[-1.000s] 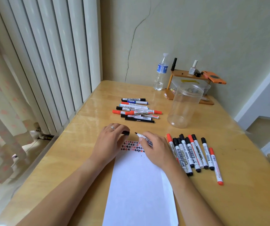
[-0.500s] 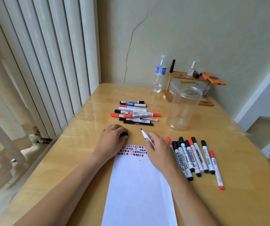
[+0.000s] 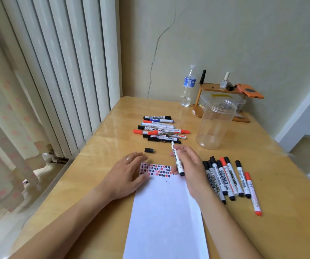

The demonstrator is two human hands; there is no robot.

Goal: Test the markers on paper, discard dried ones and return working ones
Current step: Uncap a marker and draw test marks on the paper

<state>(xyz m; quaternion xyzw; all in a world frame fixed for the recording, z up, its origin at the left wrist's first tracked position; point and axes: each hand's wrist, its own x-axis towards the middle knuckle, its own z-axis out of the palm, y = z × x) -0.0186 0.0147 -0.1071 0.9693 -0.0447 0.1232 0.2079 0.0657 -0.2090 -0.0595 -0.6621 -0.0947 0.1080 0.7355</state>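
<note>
1. Blinds (image 3: 60, 71), white and vertical, fill the left side beside a patterned curtain (image 3: 6, 146), next to the wooden table (image 3: 98, 184).
2. The left hand (image 3: 127, 173) lies flat with fingers spread and relaxed, gripping nothing; its fingertips rest at the top left corner of the paper, and a ring sits on one finger.
3. A black marker cap (image 3: 149, 150) lies loose on the table just beyond the left hand, apart from it.
4. The sheet of white paper (image 3: 167, 217) runs from the near edge up between the two hands; a band of red and black test marks (image 3: 156, 170) crosses its far end.
5. A pile of whiteboard markers (image 3: 159, 130), with black, red and blue caps, lies crosswise on the table beyond the paper.
6. The right hand (image 3: 189, 169) pinches an uncapped marker (image 3: 177, 158) in its fingers, the white tip pointing away towards the pile and the black tail end over the top right corner of the paper.
7. A clear plastic water bottle (image 3: 188, 86) stands at the wall.
8. A clear, lidless plastic jar (image 3: 216, 124) stands upright right of the pile, in front of a small wooden shelf (image 3: 223, 90).
9. A row of capped markers (image 3: 229, 180), black and red, lies side by side just right of the right hand.
</note>
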